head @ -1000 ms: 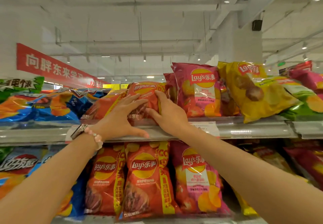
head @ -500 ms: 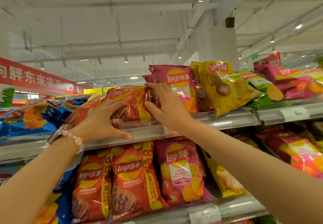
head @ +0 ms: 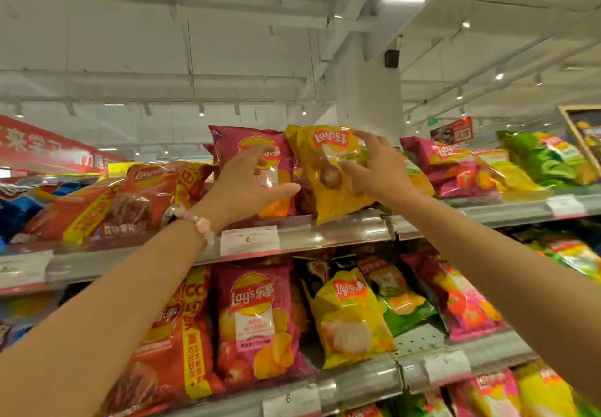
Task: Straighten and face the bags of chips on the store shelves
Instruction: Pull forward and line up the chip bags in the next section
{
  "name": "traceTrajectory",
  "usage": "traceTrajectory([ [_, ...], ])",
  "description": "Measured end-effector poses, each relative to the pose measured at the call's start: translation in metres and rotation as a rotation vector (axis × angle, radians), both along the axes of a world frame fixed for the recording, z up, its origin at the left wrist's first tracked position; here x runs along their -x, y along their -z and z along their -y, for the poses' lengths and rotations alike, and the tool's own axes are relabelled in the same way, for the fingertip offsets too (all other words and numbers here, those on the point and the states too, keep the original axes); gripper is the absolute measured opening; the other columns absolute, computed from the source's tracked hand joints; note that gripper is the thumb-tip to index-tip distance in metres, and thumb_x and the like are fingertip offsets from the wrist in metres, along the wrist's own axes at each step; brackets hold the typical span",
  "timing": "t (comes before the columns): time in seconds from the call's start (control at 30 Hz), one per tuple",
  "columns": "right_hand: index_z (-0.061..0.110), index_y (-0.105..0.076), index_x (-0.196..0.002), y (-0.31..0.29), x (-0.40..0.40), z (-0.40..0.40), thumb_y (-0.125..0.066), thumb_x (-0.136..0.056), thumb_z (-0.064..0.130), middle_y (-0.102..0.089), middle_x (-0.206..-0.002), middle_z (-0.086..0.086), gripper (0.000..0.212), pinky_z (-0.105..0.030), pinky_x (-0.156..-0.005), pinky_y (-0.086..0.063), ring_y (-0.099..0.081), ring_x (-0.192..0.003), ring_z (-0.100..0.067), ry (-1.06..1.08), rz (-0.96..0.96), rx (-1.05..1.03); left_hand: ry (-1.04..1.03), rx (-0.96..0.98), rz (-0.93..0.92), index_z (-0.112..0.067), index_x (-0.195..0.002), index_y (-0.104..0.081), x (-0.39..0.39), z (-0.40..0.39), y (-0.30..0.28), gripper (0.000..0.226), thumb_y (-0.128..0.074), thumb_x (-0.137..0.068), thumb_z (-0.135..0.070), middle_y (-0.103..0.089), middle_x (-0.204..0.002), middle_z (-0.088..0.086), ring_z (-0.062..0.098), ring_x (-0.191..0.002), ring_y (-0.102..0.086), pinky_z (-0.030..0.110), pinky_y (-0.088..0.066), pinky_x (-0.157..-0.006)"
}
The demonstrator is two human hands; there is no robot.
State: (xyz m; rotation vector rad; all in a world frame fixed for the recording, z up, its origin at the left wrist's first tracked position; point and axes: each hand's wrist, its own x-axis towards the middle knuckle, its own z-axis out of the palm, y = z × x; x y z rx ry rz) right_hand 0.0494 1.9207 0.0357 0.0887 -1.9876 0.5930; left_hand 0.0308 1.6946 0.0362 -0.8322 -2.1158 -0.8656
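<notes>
As hands flank it, yellow bag between.

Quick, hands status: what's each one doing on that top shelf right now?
Left hand: open, fingers spread in front of the pink bag, gripping nothing.
Right hand: open, fingers against the yellow bag; contact blurred.
</notes>
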Motion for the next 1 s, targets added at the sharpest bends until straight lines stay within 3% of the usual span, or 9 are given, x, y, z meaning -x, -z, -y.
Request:
traceTrajectory([
  [0.1, 0.029, -0.029, -0.146, -0.001, 0.007, -0.017, -0.065, -0.081, 0.044, -0.044, -0.142, -0.007, 0.076, -0.047, -0.094, -0.049, -0.048, -0.123, -0.029, -0.191, 0.183, 0.085, 0.053, -0.099, 0.159, -0.027, -0.142, -0.035, 0.004, -0.043, -0.004, 0.075, -0.071, -0.079, -0.048, -0.053, -0.114, -0.002, 0.012, -0.092, -0.057, 0.028, -0.05, -0.077],
  [0.23, 0.031, -0.026, -0.148, -0.005, 0.011, -0.033, -0.068, -0.082, 0.04, -0.043, -0.142, -0.006, 0.079, -0.041, -0.095, -0.05, -0.048, -0.122, -0.027, -0.264, 0.298, 0.05, 0.141, -0.263, 0.426, -0.027, -0.148, -0.023, 0.017, -0.08, -0.006, 0.083, -0.064, -0.081, -0.055, -0.05, -0.133, 0.003, 0.025, -0.104, -0.061, 0.039, -0.056, -0.083],
  [0.33, 0.028, -0.027, -0.148, -0.004, 0.015, -0.041, -0.07, -0.082, 0.033, -0.046, -0.139, -0.005, 0.079, -0.029, -0.086, -0.044, -0.047, -0.122, -0.024, -0.325, 0.307, -0.023, 0.183, -0.372, 0.513, -0.022, -0.149, -0.021, 0.022, -0.096, -0.003, 0.081, -0.063, -0.085, -0.05, -0.045, -0.137, -0.003, 0.025, -0.114, -0.054, 0.044, -0.051, -0.092],
  [0.4, 0.027, -0.031, -0.145, -0.001, 0.018, -0.047, -0.072, -0.081, 0.031, -0.049, -0.136, -0.003, 0.076, -0.028, -0.084, -0.04, -0.048, -0.122, -0.023, -0.329, 0.272, -0.058, 0.204, -0.421, 0.538, -0.022, -0.147, -0.025, 0.027, -0.103, 0.0, 0.077, -0.063, -0.086, -0.047, -0.047, -0.134, -0.004, 0.023, -0.115, -0.052, 0.045, -0.048, -0.096],
  [0.5, 0.027, -0.036, -0.141, 0.004, 0.021, -0.05, -0.074, -0.079, 0.031, -0.052, -0.133, 0.0, 0.072, -0.031, -0.087, -0.044, -0.05, -0.121, -0.021, -0.372, 0.196, -0.025, 0.284, -0.532, 0.597, -0.023, -0.143, -0.035, 0.031, -0.108, 0.005, 0.083, -0.073, -0.074, -0.05, -0.056, -0.132, 0.002, 0.021, -0.113, -0.058, 0.042, -0.051, -0.089],
  [0.67, 0.028, -0.039, -0.138, 0.013, 0.018, -0.052, -0.074, -0.08, 0.032, -0.055, -0.133, 0.0, 0.068, -0.044, -0.094, -0.049, -0.051, -0.12, -0.022, -0.45, 0.087, 0.0, 0.346, -0.566, 0.505, -0.023, -0.139, -0.044, 0.03, -0.109, 0.013, 0.105, -0.082, -0.051, -0.067, -0.064, -0.119, 0.011, 0.027, -0.102, -0.065, 0.042, -0.055, -0.085],
  [0.8, 0.029, -0.041, -0.136, 0.02, 0.011, -0.051, -0.074, -0.08, 0.029, -0.056, -0.132, 0.0, 0.065, -0.043, -0.095, -0.048, -0.051, -0.121, -0.021, -0.49, 0.009, -0.008, 0.366, -0.619, 0.488, -0.016, -0.139, -0.044, 0.025, -0.111, 0.01, 0.105, -0.078, -0.053, -0.066, -0.061, -0.065, -0.011, 0.004, -0.056, -0.059, 0.028, -0.051, -0.059],
  [0.9, 0.03, -0.043, -0.134, 0.023, 0.008, -0.051, -0.075, -0.078, 0.028, -0.057, -0.129, 0.002, 0.065, -0.045, -0.095, -0.048, -0.052, -0.12, -0.019, -0.54, -0.022, 0.011, 0.392, -0.652, 0.484, -0.016, -0.137, -0.045, 0.022, -0.111, 0.005, 0.099, -0.083, -0.055, -0.056, -0.061, -0.069, -0.008, 0.004, -0.051, -0.058, 0.027, -0.049, -0.054],
  [1.0, 0.029, -0.041, -0.136, 0.021, 0.004, -0.056, -0.077, -0.075, 0.032, -0.054, -0.128, 0.006, 0.071, -0.042, -0.097, -0.048, -0.05, -0.116, -0.013, -0.619, 0.029, 0.005, 0.382, -0.705, 0.452, -0.014, -0.132, -0.048, 0.018, -0.11, 0.002, 0.073, -0.081, -0.071, -0.033, -0.06, -0.074, -0.003, 0.004, -0.046, -0.055, 0.022, -0.048, -0.046],
])
